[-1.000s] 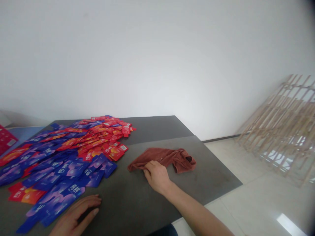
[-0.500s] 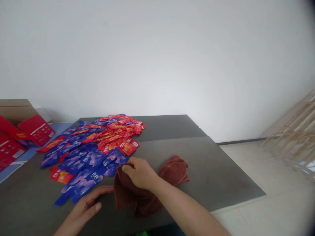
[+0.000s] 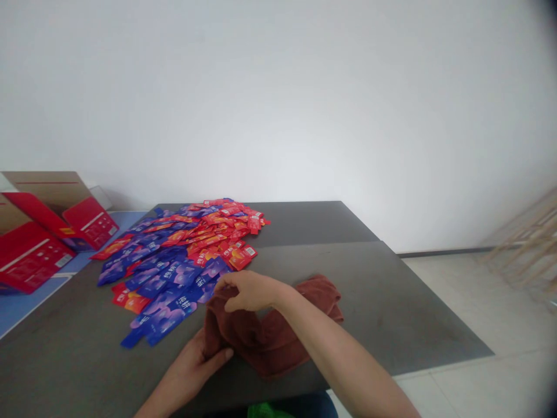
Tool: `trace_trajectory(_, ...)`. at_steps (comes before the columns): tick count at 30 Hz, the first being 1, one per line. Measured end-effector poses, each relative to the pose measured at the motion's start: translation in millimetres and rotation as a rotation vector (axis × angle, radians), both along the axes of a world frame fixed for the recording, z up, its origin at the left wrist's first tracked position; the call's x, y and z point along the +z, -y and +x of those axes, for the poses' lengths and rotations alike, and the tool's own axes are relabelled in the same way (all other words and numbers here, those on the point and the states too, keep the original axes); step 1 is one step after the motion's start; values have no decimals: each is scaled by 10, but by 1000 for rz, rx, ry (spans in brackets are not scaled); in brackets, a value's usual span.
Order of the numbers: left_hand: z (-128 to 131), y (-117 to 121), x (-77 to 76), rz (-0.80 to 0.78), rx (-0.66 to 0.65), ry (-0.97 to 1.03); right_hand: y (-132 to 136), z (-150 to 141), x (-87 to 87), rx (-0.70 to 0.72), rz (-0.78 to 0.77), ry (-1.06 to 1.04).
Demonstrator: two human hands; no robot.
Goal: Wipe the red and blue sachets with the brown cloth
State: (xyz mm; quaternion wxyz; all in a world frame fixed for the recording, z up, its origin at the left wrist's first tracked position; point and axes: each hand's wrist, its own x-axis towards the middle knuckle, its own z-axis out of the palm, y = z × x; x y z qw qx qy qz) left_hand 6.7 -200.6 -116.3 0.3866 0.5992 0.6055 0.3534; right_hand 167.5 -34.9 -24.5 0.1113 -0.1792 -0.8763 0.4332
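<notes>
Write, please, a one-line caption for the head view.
The left hand and right hand hold a brown towel beside a heap of red and blue sachets on a grey table.

The brown towel [image 3: 265, 342] lies right against the left hand [image 3: 187, 371] and right hand [image 3: 250, 292], with the sachet pile [image 3: 174, 273] just beyond, blocking a path forward-left. A hand can pass over the grey tabletop [image 3: 391, 313] right of the towel. The pile stands between the hands and the red-flapped carton [image 3: 43, 232].

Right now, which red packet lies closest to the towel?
The red packet at the pile's near right edge, white label showing; others lie farther from the towel.
</notes>
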Motion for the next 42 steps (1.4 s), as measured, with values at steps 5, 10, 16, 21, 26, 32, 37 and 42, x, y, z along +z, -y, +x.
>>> trace_trajectory(5,-89,14,28,-34,-40,78,-41,144,-127,-216,343,-16)
trace_trajectory(10,-104,22,8,-25,-51,62,12,219,-214,-470,491,124)
trace_trajectory(16,-97,21,53,-12,-48,57,494,238,-301,-531,438,276)
trace_trajectory(21,-79,20,81,3,-14,70,496,171,-506,-467,287,305)
trace_trajectory(26,-62,42,117,-25,7,86,140,189,-569,-465,168,215)
trace_trajectory(32,-73,37,144,-20,-8,61,-54,72,-550,-429,131,159)
trace_trajectory(37,-55,51,129,-39,1,107,14,-167,-595,-327,217,233)
trace_trajectory(42,-44,70,124,-62,12,133,-105,-198,-629,-396,243,234)
